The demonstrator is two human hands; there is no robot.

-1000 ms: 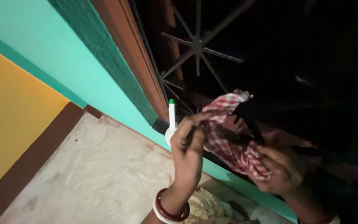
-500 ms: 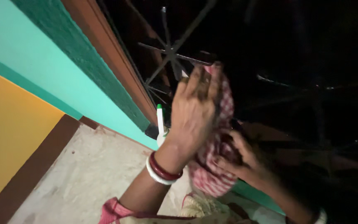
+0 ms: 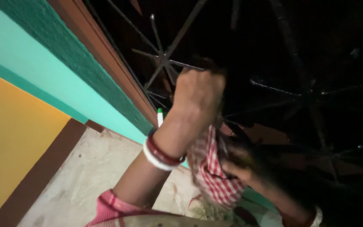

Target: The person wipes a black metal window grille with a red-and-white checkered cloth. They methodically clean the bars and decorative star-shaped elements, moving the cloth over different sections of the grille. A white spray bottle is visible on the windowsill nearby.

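My left hand (image 3: pixel 199 93) is raised with its fingers closed around the upper end of a red-and-white checked cloth (image 3: pixel 213 174), up against the dark metal window grille (image 3: pixel 161 59). Red and white bangles ring that wrist. My right hand (image 3: pixel 237 162) sits lower, in shadow, gripping the lower part of the same cloth beside the grille bars. The cloth hangs between the two hands. Behind my left wrist stands a white bottle with a green cap (image 3: pixel 160 116) on the sill; only its top shows.
A brown window frame (image 3: pixel 101 54) and green and teal wall bands (image 3: pixel 43 59) run diagonally at the left, with a yellow wall (image 3: pixel 9 134) beyond. A bare concrete floor (image 3: pixel 89 172) lies below. A patterned fabric (image 3: pixel 198 208) lies near the bottom edge.
My left hand has risen along the grille, pulling the cloth's upper end up, and now covers most of the bottle. My right hand has stayed low on the cloth.
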